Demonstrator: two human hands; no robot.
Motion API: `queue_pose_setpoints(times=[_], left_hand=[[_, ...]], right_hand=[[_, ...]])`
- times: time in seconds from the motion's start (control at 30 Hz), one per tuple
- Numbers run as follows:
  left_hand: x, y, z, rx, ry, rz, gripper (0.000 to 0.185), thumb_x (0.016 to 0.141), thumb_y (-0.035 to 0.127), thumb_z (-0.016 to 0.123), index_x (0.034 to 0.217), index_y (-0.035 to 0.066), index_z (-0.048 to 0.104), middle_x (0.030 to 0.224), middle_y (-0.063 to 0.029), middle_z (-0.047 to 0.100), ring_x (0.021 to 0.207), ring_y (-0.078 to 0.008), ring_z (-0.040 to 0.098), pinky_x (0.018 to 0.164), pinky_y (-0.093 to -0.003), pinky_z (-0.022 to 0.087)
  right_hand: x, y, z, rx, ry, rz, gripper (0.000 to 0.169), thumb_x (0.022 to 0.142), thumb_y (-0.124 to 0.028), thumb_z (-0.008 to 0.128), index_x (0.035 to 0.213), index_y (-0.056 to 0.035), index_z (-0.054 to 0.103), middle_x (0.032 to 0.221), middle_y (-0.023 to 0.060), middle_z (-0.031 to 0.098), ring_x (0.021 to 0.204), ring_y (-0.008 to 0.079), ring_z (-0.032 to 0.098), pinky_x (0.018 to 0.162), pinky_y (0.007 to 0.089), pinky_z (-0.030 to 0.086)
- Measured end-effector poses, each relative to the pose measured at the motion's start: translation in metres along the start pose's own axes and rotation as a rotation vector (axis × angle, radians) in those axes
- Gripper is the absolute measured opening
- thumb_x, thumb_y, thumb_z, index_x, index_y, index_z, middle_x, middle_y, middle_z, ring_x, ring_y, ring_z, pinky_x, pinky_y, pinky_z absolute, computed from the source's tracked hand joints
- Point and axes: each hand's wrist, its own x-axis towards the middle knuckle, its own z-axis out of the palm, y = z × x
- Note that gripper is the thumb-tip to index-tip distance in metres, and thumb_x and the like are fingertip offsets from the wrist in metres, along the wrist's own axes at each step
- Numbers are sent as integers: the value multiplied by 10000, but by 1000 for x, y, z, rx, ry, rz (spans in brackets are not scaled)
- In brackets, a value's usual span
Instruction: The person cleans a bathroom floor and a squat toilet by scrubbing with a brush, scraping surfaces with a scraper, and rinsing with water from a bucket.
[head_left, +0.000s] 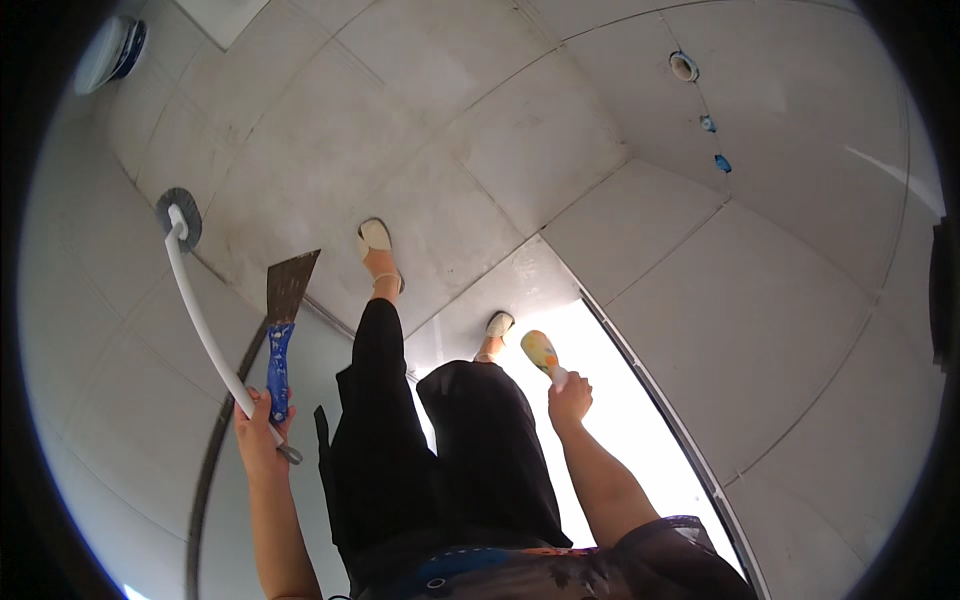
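My left hand (262, 431) is closed around two things at the lower left. One is a long white-handled brush (201, 319), whose round grey bristle head (180, 214) is up near the tiled wall. The other is a scraper with a wide dark metal blade (291, 286) and a worn blue handle (277, 367), blade pointing up. On the right, my right hand (570, 401) grips the whitish narrow end of a rounded, yellow-green patterned object (538, 349), perhaps a hairbrush; its other face is hidden.
Stained floor tiles (420, 112) lie under and before my feet. A bright doorway (622, 420) opens at the right, with a metal door frame (660, 412). The right tiled wall has an open pipe end (683, 67) and blue-plugged fittings (721, 163). A white bucket (109, 56) stands far left.
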Motion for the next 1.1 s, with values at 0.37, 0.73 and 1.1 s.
queue_pose_setpoints(times=[0.37,0.73,1.1], left_hand=[[0,-4,2,-36,57,22,96,828,81,508,890,102,438,842,-77,548,802,-180,601,540,-217,545],[-1,6,18,30,141,-32,110,814,64,511,852,97,412,802,-118,547,764,-213,614,501,-245,561],[1,29,-33,-8,9,-184,145,806,13,526,855,100,421,801,-67,543,730,-199,592,601,-358,540]], right_hand=[[48,147,201,533,-449,468,546,782,-334,576,1047,128,453,886,173,602,716,190,588,649,300,465],[174,155,328,1177,-672,620,438,885,-311,228,1268,-100,230,1165,178,447,958,282,534,666,425,483],[-1,-86,119,861,-404,-206,314,833,-247,450,1026,-23,557,948,76,593,863,156,542,715,310,435]])
